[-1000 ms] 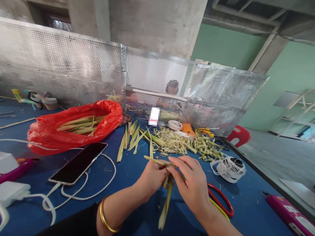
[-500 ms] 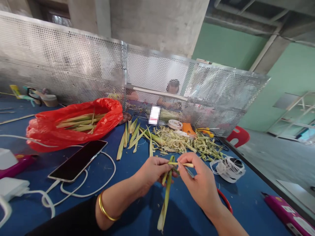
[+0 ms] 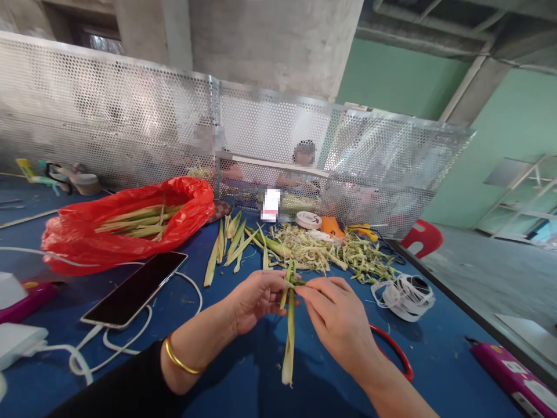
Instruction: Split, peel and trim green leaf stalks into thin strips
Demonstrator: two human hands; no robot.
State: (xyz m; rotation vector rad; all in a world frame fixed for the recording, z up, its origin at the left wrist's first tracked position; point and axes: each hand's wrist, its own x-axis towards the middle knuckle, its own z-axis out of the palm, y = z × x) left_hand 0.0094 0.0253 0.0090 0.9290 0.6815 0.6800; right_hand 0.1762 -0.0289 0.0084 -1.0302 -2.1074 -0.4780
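My left hand [image 3: 261,296] pinches a folded pale-green strip that looks like corn husk [image 3: 288,348]. Its long tail hangs down over the blue table, widening at the lower end. At the fold, the fingers of my right hand [image 3: 333,310] are closed against the same strip, right beside the left fingertips. What lies under those right fingertips is partly hidden. Just beyond my hands is a heap of shredded husk [image 3: 304,247], and several loose husk pieces [image 3: 235,241] lie to its left.
A red plastic bag [image 3: 73,232] holds more husk strips. Around me on the blue table [image 3: 235,389] are a cabled phone [image 3: 137,287], a white ribbon roll [image 3: 407,299], a red loop [image 3: 398,348] and a purple tool [image 3: 509,371]. Behind stands a perforated metal screen [image 3: 270,125], with people beyond.
My right hand has moved left and down to the fold. The short yellowish strip end it pinched no longer sticks out. My left fingers have spread somewhat, and the hanging tail has shifted slightly left.
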